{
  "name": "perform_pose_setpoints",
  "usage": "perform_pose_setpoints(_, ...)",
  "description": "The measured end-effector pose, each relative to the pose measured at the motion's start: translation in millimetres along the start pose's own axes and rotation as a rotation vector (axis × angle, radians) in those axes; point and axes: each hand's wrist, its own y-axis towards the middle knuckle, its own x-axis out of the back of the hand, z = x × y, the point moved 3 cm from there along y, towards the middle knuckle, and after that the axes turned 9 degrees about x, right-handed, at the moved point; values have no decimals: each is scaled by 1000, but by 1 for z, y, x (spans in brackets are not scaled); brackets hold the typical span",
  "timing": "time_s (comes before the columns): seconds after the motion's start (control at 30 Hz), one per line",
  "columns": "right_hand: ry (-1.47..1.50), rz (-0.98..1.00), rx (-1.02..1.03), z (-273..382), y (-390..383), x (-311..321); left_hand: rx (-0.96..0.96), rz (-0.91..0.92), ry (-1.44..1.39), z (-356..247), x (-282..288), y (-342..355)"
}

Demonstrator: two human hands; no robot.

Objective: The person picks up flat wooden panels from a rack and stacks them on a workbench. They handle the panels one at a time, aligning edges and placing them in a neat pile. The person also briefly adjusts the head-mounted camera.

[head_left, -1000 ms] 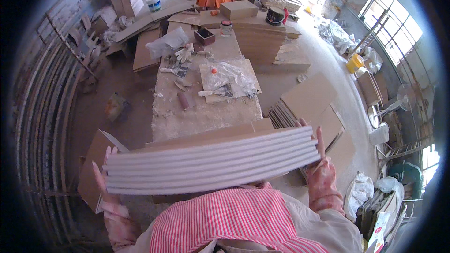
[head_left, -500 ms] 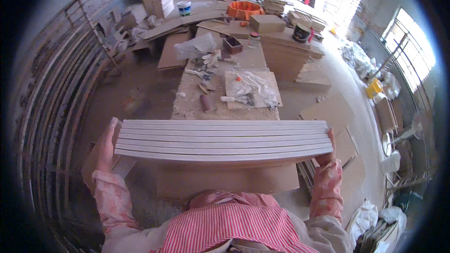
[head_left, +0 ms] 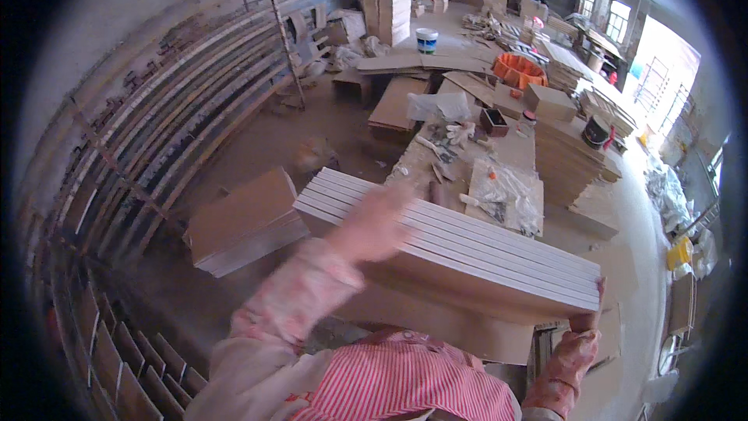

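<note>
A stack of several boards [head_left: 499,248] with white edges and a brown broad face lies slantwise in front of me, its left end farther off than its right. My right hand [head_left: 586,316] is closed round the right end of the stack. Over the white edges, left of the middle, is my left hand [head_left: 375,222]; motion smears its fingers, and I cannot tell whether it touches the boards. To the left, close to the stack's left end, sits another pile of brown boards [head_left: 248,218].
Beyond the stack, a dusty bench [head_left: 510,152] carries gloves [head_left: 460,134], a small dark box [head_left: 493,122] and a plastic bag [head_left: 499,187]. Long rack rails [head_left: 195,101] line the left wall. Upright boards [head_left: 132,366] stand at lower left. Tall board piles [head_left: 565,156] flank the bench.
My left hand has left the stack's left end and swung inward over its edges. My view has turned left, showing the brown pile there. The right hand still grips its end.
</note>
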Motion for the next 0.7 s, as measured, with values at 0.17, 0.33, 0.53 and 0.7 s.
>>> perform_pose_setpoints(0.17, 10, -163, -36, -4, 2, 0, 863, -114, 646, 139, 110, -64)
perform_pose_setpoints(0.33, 0, -81, -33, 0, 3, -1, 75, -76, 171, 80, 57, -42)
perform_pose_setpoints(0.53, 38, -153, -13, -8, 9, 16, 640, -18, 210, 167, 92, -38)
perform_pose_setpoints(0.7, 39, -2, -11, 10, 15, 26, 295, 3, -354, 161, 56, -29)
